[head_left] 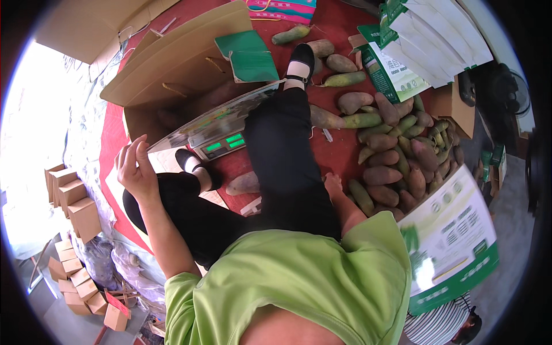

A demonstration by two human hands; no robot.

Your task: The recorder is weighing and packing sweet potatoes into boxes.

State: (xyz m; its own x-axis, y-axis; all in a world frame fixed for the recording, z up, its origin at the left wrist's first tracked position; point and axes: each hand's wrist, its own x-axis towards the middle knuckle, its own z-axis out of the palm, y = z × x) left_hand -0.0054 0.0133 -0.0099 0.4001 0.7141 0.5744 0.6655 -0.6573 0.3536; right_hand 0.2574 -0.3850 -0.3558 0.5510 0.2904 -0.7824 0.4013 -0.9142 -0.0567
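Observation:
My left hand (pixel 135 168) is raised at the left with its fingers apart and nothing in it, close to the corner of an open cardboard box (pixel 172 75). Beside the box stands a weighing scale (pixel 225 142) with a green lit display and a flat metal pan. My right hand (pixel 332 184) is low by my black trouser leg, touching the red mat (pixel 339 152) at the edge of a pile of sweet potatoes (pixel 397 158); its fingers are mostly hidden. One sweet potato (pixel 243 184) lies alone in front of the scale.
Flat green-and-white cartons (pixel 443 34) are stacked at the top right, and one such carton (pixel 454 233) stands at the lower right. Green folded bags (pixel 250 54) lie on the cardboard box. Small cardboard boxes (pixel 72 198) sit at the left. Another person's striped sleeve (pixel 437 325) shows at the bottom right.

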